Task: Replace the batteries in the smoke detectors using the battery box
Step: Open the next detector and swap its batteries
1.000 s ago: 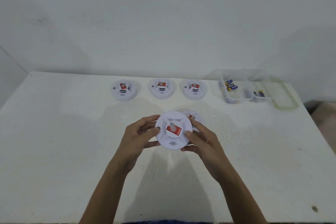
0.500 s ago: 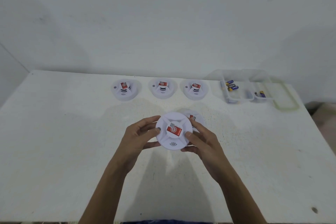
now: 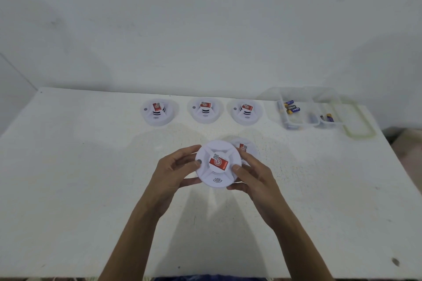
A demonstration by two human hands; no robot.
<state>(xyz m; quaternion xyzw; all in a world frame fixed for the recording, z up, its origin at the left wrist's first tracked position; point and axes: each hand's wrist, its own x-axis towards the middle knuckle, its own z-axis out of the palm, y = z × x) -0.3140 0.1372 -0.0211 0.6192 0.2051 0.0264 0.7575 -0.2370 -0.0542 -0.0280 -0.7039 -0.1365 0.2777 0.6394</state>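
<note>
White table (image 3: 80, 189): matte, scuffed. The near edge is cut off by the frame bottom.

Left hand (image 3: 173, 171) and right hand (image 3: 253, 178): both are curled round the rim of one smoke detector (image 3: 218, 164), which is gripped from opposite sides and held above the table middle, toward the near edge. The fingers behind the disc are hidden.

Battery box (image 3: 331, 102): clear plastic with compartments, placed at the far right corner. Its walls are hard to make out against the white. A green-rimmed lid (image 3: 360, 125) is seen just beside it, on the right-edge side.

Held detector: a round white plastic disc with moulded ribs (no long axis). The face with the red label is turned up toward the camera, and the sound-wave mark points to the near edge.

Second detector (image 3: 245, 146): mostly hidden behind the held one and the right fingers, so only part of the label is shown.

Three more detectors (image 3: 157, 113) (image 3: 205, 110) (image 3: 246, 112): set in a row along the far edge, labels up.

Batteries (image 3: 291, 108): small cylinders lying in the box's left compartment. More (image 3: 327, 117) are seen in a right one, but the count cannot be told.
</note>
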